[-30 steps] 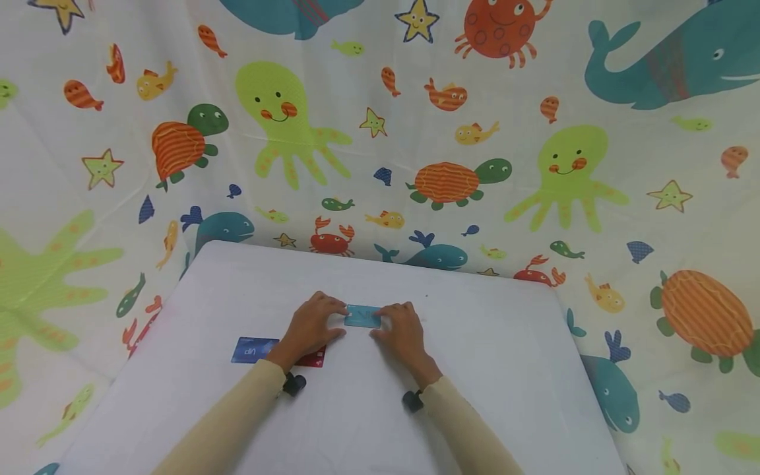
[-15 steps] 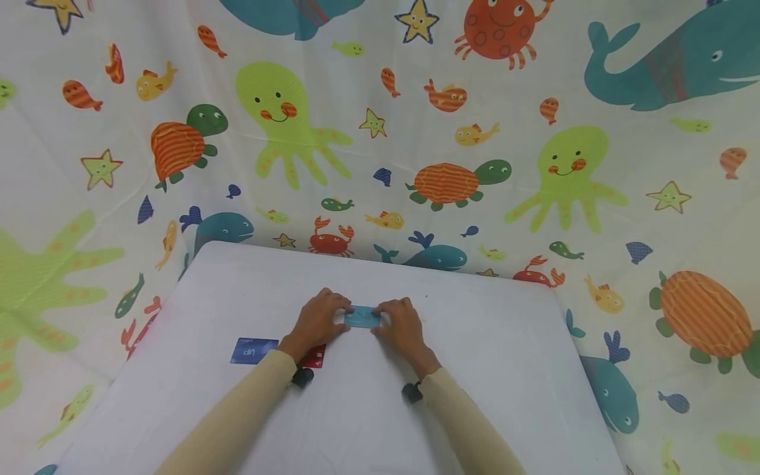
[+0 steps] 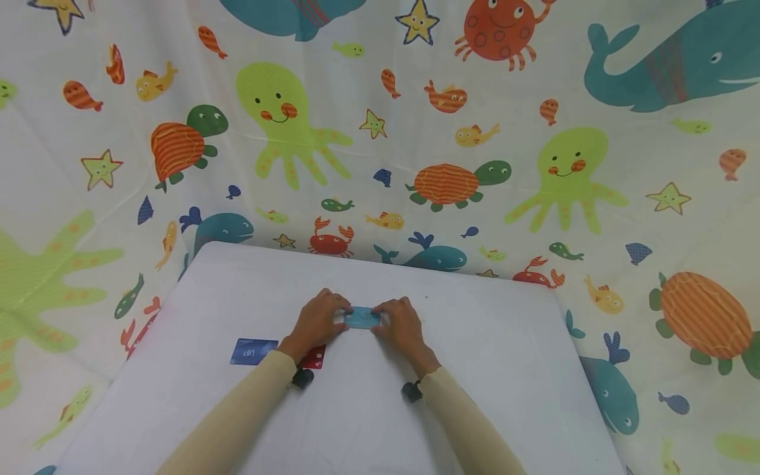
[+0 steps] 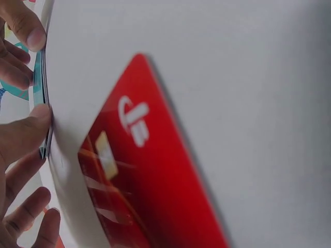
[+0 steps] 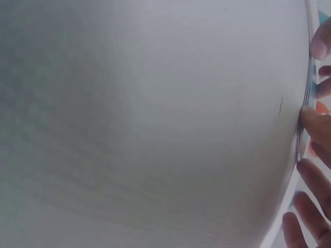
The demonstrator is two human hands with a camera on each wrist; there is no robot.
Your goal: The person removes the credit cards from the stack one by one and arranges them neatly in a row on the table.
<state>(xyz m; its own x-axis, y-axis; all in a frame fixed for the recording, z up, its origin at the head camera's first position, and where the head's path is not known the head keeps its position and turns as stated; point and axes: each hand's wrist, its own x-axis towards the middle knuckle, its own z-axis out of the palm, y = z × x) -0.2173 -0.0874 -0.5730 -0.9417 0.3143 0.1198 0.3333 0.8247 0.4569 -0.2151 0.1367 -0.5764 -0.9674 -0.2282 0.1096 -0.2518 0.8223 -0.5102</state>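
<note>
Head view shows the left hand (image 3: pixel 316 322) pinching the left end of a light blue card (image 3: pixel 361 318) and the right hand (image 3: pixel 405 330) pinching its right end, above or on the white table (image 3: pixel 493 356); I cannot tell if it touches. Nearer the person and to the left lies a dark blue card (image 3: pixel 253 351), and between it and the hands is a red card (image 3: pixel 315 357), partly hidden by the left wrist. Behind the table hangs a cloth (image 3: pixel 368 82) with sea animals.
</note>
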